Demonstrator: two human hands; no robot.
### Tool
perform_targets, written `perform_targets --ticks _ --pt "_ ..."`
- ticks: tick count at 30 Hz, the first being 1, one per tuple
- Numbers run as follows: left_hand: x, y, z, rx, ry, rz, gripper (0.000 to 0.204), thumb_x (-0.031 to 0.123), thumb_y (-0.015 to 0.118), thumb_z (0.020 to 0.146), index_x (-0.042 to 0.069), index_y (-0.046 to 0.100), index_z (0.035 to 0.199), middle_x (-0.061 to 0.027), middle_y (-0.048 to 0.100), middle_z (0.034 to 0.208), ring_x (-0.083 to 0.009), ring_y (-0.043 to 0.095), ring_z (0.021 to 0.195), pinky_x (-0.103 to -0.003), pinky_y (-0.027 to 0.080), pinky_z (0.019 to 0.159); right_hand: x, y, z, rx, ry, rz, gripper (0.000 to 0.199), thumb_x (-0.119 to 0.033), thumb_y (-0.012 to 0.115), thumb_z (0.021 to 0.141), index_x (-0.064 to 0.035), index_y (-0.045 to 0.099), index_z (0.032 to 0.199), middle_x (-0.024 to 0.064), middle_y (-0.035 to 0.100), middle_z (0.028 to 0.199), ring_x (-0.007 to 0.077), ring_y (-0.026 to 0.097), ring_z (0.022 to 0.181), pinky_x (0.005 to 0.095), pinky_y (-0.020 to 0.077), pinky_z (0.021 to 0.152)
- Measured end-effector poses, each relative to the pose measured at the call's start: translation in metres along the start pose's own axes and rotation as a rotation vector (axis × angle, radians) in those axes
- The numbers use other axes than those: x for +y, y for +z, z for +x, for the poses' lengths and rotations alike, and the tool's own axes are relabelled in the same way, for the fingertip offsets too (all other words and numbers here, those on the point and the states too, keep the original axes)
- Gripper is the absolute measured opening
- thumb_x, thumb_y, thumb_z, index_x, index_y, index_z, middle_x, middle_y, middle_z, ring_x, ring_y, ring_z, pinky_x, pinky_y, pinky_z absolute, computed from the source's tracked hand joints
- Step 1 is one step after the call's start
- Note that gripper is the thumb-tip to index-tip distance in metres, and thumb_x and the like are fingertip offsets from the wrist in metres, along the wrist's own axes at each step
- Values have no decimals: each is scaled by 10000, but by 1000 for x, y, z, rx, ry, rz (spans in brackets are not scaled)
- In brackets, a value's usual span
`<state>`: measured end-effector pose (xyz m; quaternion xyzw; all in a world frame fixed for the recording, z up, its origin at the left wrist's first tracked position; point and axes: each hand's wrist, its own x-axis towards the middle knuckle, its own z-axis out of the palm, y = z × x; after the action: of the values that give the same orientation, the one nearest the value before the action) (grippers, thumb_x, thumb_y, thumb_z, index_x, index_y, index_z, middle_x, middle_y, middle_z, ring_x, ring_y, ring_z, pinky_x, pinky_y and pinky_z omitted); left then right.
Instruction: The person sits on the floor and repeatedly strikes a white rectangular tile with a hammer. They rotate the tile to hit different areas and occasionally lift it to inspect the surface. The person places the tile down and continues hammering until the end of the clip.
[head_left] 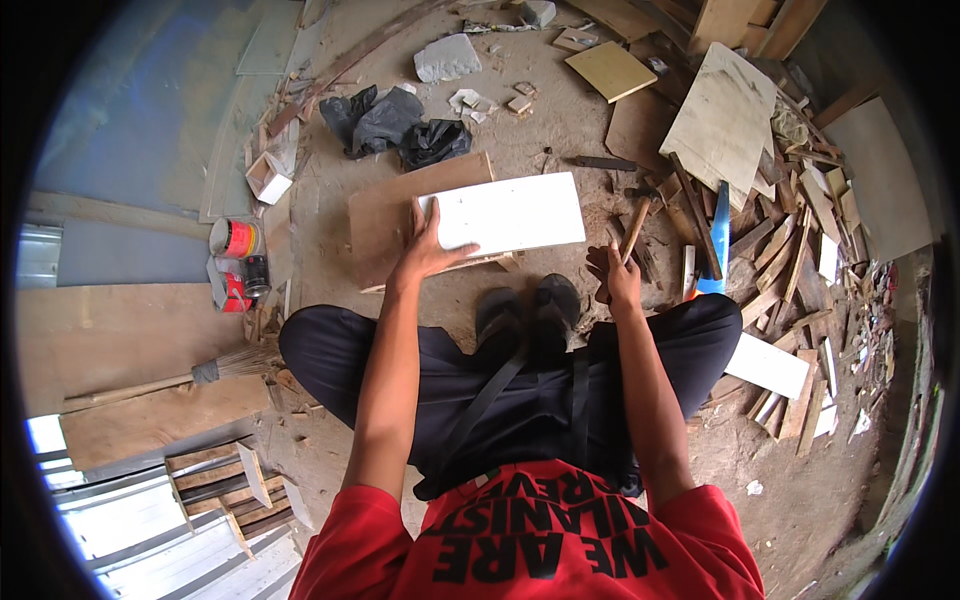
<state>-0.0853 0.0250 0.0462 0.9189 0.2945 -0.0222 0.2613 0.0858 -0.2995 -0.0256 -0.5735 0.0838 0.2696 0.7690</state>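
Dirt flooring strewn with offcuts is forming the work area, and the person is squatting on it in dark sandals.

1. Workpiece. A white rectangular panel is lying flat on a brown plywood board, directly ahead of the sandals. The panel is covering the right part of the board and overhanging its right edge.

2. Left hand. It is resting open, fingers spread, on the near left corner of the white panel and pressing it down against the board. It is gripping nothing.

3. Right hand. It is closed around the lower end of a wooden handle, apparently a hammer; the head cannot be made out among the scraps. The tool is sitting to the right of the panel, apart from it.

4. Surroundings. A blue-bladed tool is lying among the wood strips at the right. Two red tins and a broom are sitting at the left. Black plastic bags are lying beyond the board.

5. Progress, as a judgement. Positioning appears done: the panel is squared on the board and being steadied. No nails, marks or fastenings are showing on the panel face, so any joining or striking work is judged not yet started. The tool is in hand but not yet over the panel.
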Motion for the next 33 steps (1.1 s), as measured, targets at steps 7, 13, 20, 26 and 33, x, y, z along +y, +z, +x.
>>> perform_targets --ticks 7,13,20,26,33 --pt "17 -5 -16 -82 31 465 1417 378 966 574 -15 47 1579 -242 -35 1661 -370 11 1547 -589 98 1225 -7 12 -11 -29 45 87 401 -289 562 1042 107 592 1089 214 700 1047 287 723 922 387 612 785" --pt "29 -20 -10 -225 78 566 1239 332 916 675 -72 138 1550 -258 78 1646 -368 209 1509 -460 353 1180 8 -1 -4 5 210 -20 361 -307 587 1025 54 584 1020 217 727 984 313 728 805 401 609 736" --pt "37 -84 -8 -268 259 553 621 304 744 853 -41 529 1323 -270 608 1274 -393 634 1148 -421 521 988 27 -18 -4 80 227 -166 352 -317 603 1014 30 566 961 187 689 847 233 668 631 365 537 524" --pt "10 -136 12 -133 316 201 450 249 687 905 -51 616 1234 -274 682 1125 -412 664 1062 -426 513 876 -27 1 -56 17 145 -400 360 -352 557 1038 8 556 1020 35 492 675 108 429 455 307 359 374" --pt "-11 -112 17 93 283 255 489 269 733 876 -29 629 1250 -276 667 1167 -431 642 1093 -462 509 937 -90 63 -127 -295 313 -263 296 -309 490 1068 -38 542 1176 53 527 757 93 407 468 266 350 389"
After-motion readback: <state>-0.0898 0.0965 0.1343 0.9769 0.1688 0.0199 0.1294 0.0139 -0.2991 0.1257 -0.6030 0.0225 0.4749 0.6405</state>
